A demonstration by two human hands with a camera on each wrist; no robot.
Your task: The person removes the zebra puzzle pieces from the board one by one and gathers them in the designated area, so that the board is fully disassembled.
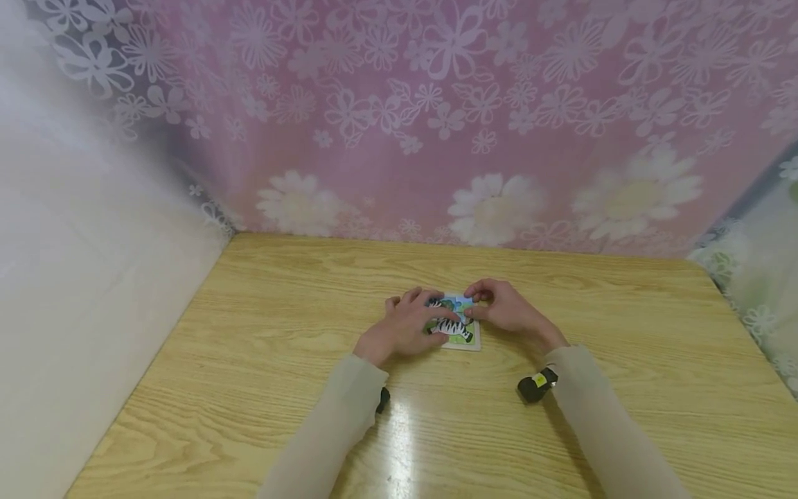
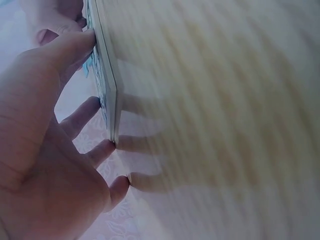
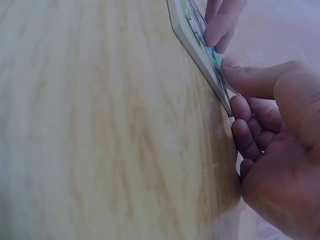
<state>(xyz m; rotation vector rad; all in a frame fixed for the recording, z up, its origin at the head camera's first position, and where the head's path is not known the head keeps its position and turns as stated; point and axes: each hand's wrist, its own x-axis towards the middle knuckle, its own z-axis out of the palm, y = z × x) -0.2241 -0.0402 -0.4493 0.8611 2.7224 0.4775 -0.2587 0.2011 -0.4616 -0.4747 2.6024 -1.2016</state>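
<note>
A small square jigsaw puzzle [image 1: 463,337] with a zebra picture lies on the table in the head view. My left hand [image 1: 406,330] spreads over its left side, thumb and fingertips resting on the board and its edge. At the upper right corner, my right hand [image 1: 510,309] pinches a small puzzle piece [image 3: 217,60] with its thumb, while the other fingers curl beside the board's edge. The right wrist view shows the puzzle's pale, thick rim [image 3: 192,45] from the side. Fingers hide part of the picture.
The wood-grain table [image 1: 262,409] extends around the puzzle. Behind it hangs a pink flowered curtain [image 1: 386,159], and a white wall covering [image 1: 93,242] stands at the left. A black wrist camera [image 1: 535,387] sits by the right sleeve.
</note>
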